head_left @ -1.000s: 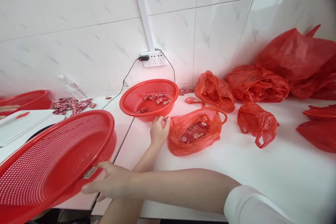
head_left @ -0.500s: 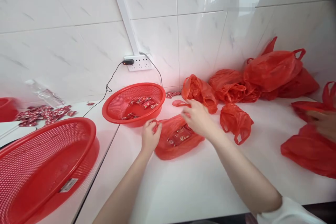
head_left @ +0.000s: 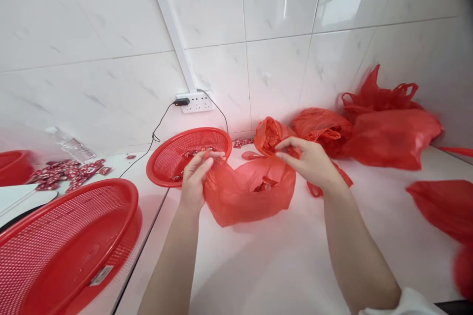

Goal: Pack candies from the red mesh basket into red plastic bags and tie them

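Observation:
A thin red plastic bag (head_left: 247, 206) stands on the white table with its mouth open toward me. Small red packets (head_left: 265, 185) show inside it. My left hand (head_left: 194, 182) pinches the bag's left handle, closed and lifted above the table. At the bag's right rim, my right hand (head_left: 305, 162) hovers with thumb and fingers apart, nothing visible between them. One red handle loop (head_left: 253, 155) lies behind the bag. Just beyond my left hand is a red mesh basket (head_left: 188, 133) with some packets in it.
Several filled red bags (head_left: 395, 133) line the wall at right, and another red bag (head_left: 443, 206) is at the right edge. A large red basket (head_left: 125, 192) fills the left front. Behind it are loose packets (head_left: 55, 174), a clear bottle (head_left: 76, 147) and a power strip (head_left: 195, 103).
My left hand has raised the bag's left side. My right hand has moved right, off the handle loop area, to the right rim. The co-worker's hand at right has left view.

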A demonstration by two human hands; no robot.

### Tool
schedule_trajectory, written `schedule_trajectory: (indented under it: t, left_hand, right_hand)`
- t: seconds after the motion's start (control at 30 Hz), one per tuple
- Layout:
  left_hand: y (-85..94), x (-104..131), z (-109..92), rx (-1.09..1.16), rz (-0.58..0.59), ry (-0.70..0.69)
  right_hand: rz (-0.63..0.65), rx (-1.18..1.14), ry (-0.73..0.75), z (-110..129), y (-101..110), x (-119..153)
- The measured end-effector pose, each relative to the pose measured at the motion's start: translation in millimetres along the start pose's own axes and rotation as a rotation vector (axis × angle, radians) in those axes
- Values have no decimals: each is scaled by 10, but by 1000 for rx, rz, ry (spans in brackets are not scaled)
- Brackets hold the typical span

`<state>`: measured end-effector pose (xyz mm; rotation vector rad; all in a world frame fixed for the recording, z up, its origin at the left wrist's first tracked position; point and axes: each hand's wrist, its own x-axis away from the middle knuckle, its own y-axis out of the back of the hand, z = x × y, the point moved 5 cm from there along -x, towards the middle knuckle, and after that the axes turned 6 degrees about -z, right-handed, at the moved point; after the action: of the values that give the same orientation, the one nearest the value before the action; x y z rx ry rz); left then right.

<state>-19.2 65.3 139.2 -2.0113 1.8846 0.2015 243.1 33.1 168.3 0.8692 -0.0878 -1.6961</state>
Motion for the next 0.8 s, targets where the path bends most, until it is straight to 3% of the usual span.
schedule_trajectory:
  t: [0.1,0.2,0.33,0.43,0.5,0.57,0.63,0.8]
  left_hand:
    - [-94,-9,-326,153,76,-38]
    - [-200,42,-398,178,201,10]
    - [-448,178,-200,76,485,246]
    - [-630,273,-72,-161,624,307]
    - [-707,286,-42,-261,626,295]
    - [-730,261,-37,-264,560,304]
    - [-720,233,-25,-212,501,360]
    - [-727,235,58,-81,575,502]
  right_hand:
    - [-276,-275,219,275,127,43]
    - [-326,-391,310,348,52,117]
    - [-164,-469,245,320,-177,155]
    - [124,-427,334,420,-370,206]
    - [216,-352,443,484,-424,239]
    - [119,-276,452,458,-382,209]
    - [23,-229,365,358,-331,148]
    - [168,-224,286,165,-416,62]
